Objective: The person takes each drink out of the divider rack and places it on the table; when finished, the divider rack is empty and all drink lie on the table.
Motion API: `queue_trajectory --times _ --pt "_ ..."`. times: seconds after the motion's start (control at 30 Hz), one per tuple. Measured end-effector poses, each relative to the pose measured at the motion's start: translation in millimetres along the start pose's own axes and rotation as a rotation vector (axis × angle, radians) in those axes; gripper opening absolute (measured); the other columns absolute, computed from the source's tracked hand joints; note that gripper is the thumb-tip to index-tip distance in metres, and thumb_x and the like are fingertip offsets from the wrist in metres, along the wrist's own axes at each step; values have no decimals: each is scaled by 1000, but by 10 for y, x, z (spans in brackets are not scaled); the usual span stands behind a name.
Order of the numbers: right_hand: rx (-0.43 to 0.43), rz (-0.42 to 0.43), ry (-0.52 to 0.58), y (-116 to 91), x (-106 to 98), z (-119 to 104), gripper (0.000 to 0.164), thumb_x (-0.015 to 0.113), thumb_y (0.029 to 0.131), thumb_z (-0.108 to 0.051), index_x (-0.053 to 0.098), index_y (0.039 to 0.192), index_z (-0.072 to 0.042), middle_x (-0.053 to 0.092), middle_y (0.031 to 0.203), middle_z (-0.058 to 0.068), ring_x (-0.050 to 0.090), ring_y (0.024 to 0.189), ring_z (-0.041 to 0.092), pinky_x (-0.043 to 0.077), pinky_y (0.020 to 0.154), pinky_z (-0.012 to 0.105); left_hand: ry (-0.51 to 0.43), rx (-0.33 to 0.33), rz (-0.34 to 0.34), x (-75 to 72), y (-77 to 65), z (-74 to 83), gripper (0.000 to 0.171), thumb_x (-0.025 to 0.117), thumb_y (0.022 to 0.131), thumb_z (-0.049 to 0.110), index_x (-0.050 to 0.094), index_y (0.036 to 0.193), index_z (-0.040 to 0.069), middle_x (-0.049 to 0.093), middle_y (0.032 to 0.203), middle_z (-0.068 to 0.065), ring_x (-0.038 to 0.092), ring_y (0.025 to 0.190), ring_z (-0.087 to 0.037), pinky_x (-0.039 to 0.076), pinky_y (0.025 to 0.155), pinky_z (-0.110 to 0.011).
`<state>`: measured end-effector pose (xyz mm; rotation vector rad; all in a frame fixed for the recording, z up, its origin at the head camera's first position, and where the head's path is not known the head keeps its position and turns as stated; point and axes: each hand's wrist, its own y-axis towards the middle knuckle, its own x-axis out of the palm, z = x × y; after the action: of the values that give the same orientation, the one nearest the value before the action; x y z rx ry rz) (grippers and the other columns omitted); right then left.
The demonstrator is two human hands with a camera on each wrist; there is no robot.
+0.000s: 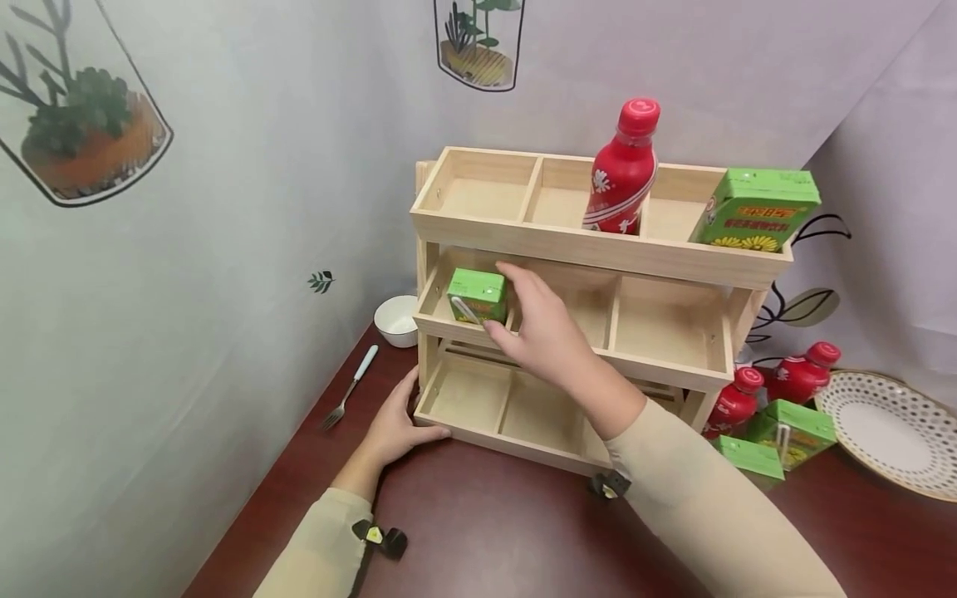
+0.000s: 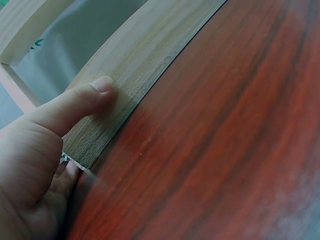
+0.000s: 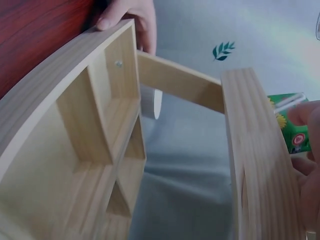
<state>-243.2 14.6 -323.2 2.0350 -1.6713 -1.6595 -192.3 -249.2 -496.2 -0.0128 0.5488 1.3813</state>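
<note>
A wooden three-tier shelf [image 1: 516,448] stands on the table. My left hand [image 1: 392,423] grips its lower left corner; the thumb [image 2: 95,92] lies on the front board and the other fingers go round the side. A small green drink carton [image 1: 478,286] with a straw on its front sits upright in the middle tier's left compartment. My right hand [image 1: 542,328] holds it at its right side, thumb in front near the straw, fingers behind. In the right wrist view the shelf board partly hides the carton [image 3: 297,135].
A red bottle [image 1: 624,170] and a larger green carton [image 1: 763,212] stand in the top tier. Right of the shelf are more red bottles [image 1: 803,374], green cartons [image 1: 792,432] and a dotted plate [image 1: 890,432]. A white bowl [image 1: 396,321] and fork [image 1: 351,386] lie left, beside the wall.
</note>
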Motion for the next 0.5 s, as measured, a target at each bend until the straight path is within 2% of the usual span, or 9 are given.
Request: queue_trajectory --times 0.2,0.4,0.5 --pt "29 17 61 72 60 -37 65 76 80 -22 48 137 -12 56 124 5 54 106 14 46 89 34 -13 -2 6 7 -12 1 114 93 61 12 25 152 8 46 137 -25 53 117 -39 45 92 -52" --pt "0 20 82 73 62 -25 62 77 81 -20 49 136 -16 60 117 4 57 97 13 48 81 33 -8 -18 1 6 -7 13 114 93 61 10 25 152 9 45 138 -24 53 117 -40 45 92 -52" --pt "-15 17 79 71 57 -16 62 77 82 -20 49 137 -17 60 118 4 57 97 12 48 81 32 0 -7 10 16 7 -51 115 94 60 12 26 153 11 45 138 -23 54 116 -39 46 92 -51"
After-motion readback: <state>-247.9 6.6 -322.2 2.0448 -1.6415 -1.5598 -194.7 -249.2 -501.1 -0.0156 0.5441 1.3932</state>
